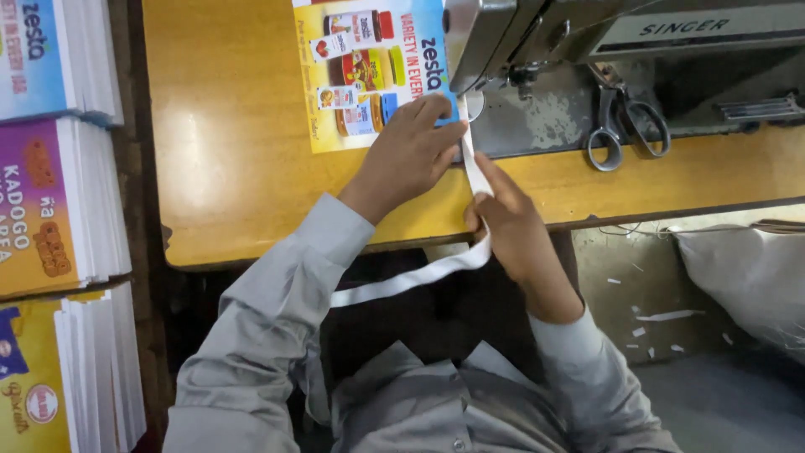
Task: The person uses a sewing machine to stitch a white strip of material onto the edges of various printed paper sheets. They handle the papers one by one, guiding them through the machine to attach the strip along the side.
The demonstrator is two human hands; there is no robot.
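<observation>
A grey sewing machine (537, 33) stands at the back of a yellow wooden table (226, 151). A printed sheet (369, 67) with pictures of jars lies under its needle end. My left hand (407, 155) presses flat on the sheet's near corner, fingertips by the needle. A white strip of tape (474, 168) runs from the needle toward me and loops down past the table edge. My right hand (511, 218) pinches this strip just in front of the machine.
Grey scissors (625, 122) lie on the machine bed to the right. Stacks of printed sheets (59, 201) stand at the left. A white sack (746, 268) sits low on the right, with paper scraps on the floor.
</observation>
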